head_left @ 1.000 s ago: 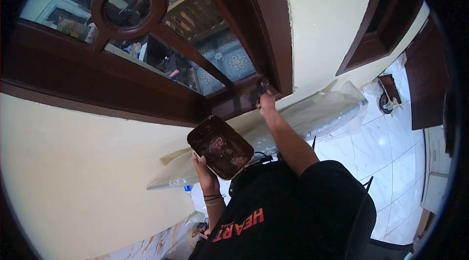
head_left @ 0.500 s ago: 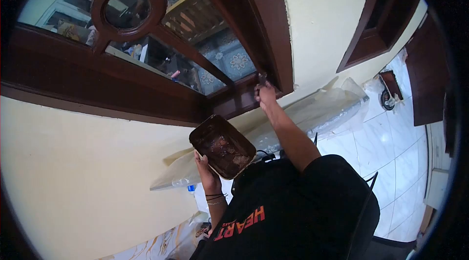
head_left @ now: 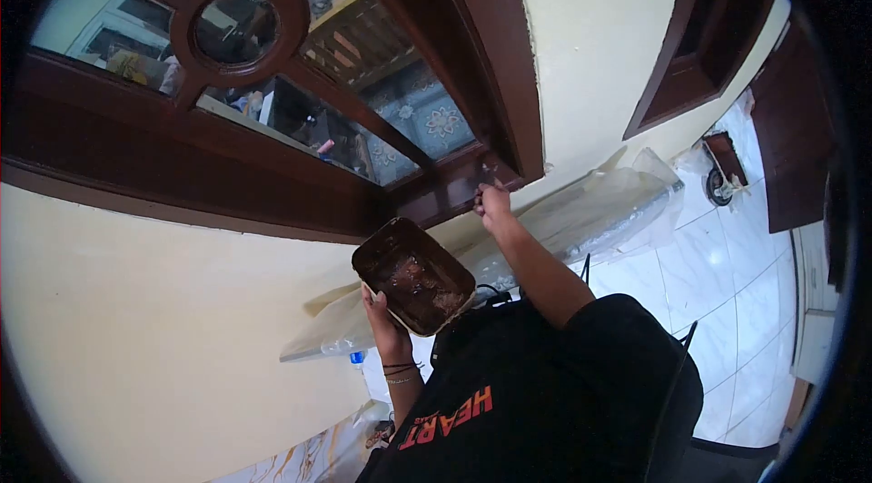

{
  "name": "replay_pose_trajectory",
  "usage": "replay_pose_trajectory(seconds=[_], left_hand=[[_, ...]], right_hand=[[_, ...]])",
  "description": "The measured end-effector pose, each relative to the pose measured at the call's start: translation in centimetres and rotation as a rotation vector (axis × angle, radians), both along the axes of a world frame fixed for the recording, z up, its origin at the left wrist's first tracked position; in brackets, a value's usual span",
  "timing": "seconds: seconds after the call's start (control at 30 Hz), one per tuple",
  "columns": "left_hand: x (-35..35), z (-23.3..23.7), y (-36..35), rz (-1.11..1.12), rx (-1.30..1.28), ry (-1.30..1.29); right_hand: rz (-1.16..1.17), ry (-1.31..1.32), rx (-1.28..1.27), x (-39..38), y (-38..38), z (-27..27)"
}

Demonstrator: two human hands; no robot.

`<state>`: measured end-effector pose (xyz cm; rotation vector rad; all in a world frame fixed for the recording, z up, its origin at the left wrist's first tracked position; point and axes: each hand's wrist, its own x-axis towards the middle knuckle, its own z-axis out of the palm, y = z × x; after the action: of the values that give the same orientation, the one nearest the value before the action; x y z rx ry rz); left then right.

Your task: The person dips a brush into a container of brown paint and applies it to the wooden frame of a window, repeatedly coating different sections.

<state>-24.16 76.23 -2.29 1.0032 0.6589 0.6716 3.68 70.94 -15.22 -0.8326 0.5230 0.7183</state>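
My left hand (head_left: 385, 323) is wrapped round the lower left side of a rectangular tub (head_left: 436, 251). Wet dark brown paint (head_left: 406, 276) coats the inside of this tub, which is tipped towards me. My right hand (head_left: 492, 202) is closed in a pinch at the lower right corner of the brown window frame (head_left: 445, 193). A small dark paintbrush (head_left: 488, 174) sticks out beyond its fingers, its tip over the frame's glossy bottom ledge. Most of the brush is hidden by the fingers and blends into the brown wood.
Glass panes (head_left: 422, 115) show furniture behind the window. Below it, a long plastic-wrapped bundle (head_left: 599, 202) lies along the cream wall (head_left: 163, 301). A second brown frame (head_left: 695, 56) is at the right, above white floor tiles (head_left: 704, 301) and a round black object (head_left: 718, 188).
My right hand has drawn slightly down, bringing the brush from the frame's inner corner onto the bottom ledge. The tub stays in nearly the same place in my left hand.
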Motion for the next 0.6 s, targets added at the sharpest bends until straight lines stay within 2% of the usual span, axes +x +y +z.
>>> replay_pose_trajectory(seconds=[0.07, 0.17, 0.33, 0.43, 0.6], left_hand=[[-0.1, 0.0, 0.4, -0.012, -0.03, -0.021], [0.1, 0.5, -0.2, -0.023, -0.007, -0.032], [0.0, -0.3, 0.1, 0.006, -0.015, -0.039], [0.3, 0.3, -0.1, 0.009, -0.018, -0.026], [0.4, 0.7, -0.5, 0.011, -0.033, -0.037]], right_hand=[[-0.033, 0.021, -0.013, 1.3, 0.6, 0.3], [-0.07, -0.038, 0.028, 3.2, 0.7, 3.8], [-0.125, -0.146, 0.247, 2.5, 0.6, 14.5], [-0.152, -0.293, 0.281, 1.4, 0.8, 20.8], [-0.121, -0.76, 0.496, 1.0, 0.4, 30.9]])
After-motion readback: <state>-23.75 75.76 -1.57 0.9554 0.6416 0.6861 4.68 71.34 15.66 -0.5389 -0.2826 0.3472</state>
